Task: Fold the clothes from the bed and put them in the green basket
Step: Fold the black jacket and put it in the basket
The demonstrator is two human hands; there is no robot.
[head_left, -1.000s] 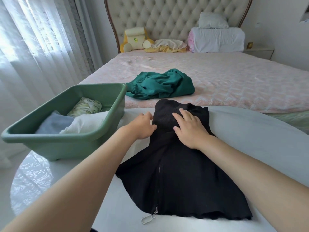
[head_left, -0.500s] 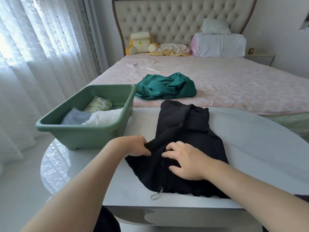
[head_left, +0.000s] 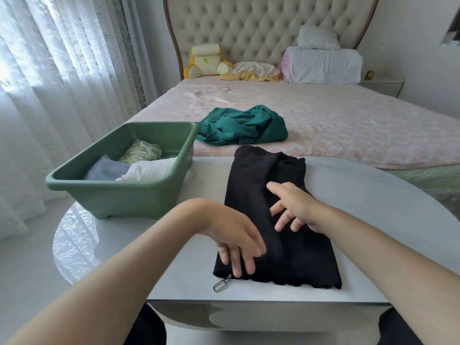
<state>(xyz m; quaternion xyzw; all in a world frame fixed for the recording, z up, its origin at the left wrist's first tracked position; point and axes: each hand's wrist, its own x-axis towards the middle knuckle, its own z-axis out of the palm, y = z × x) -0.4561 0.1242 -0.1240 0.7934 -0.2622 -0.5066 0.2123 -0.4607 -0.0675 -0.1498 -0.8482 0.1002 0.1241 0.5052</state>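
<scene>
Two hands hover over one black garment [head_left: 268,175], which lies flat and lengthwise on the table [head_left: 373,220]. The left hand [head_left: 239,235] has its fingers straight and spread over the garment's near left corner and grips nothing. The right hand [head_left: 293,207] is just as slack, with its fingers splayed above the middle of the cloth. Whether any fingertip actually presses the fabric is hard to tell from this angle.

The garment's hem runs close along the table's straight near edge. A metal zip pull [head_left: 220,286] lies on the bare top just beside the hem's left corner. The far end of the garment reaches almost to the table's back rim, where the bed [head_left: 361,125] begins.

A narrow bare strip separates the garment from the basket [head_left: 119,185], which stands on the left part of the table. To the right of the garment the tabletop is open out to its curved rim. A curtain [head_left: 49,95] hangs well to the left.

In the basket lie three pieces: one patterned [head_left: 142,150], one blue-grey [head_left: 107,169] and one white [head_left: 149,170]. One green garment [head_left: 241,125] lies crumpled on the bed, near the basket's far corner. One plush toy [head_left: 206,61] sits at the headboard.
</scene>
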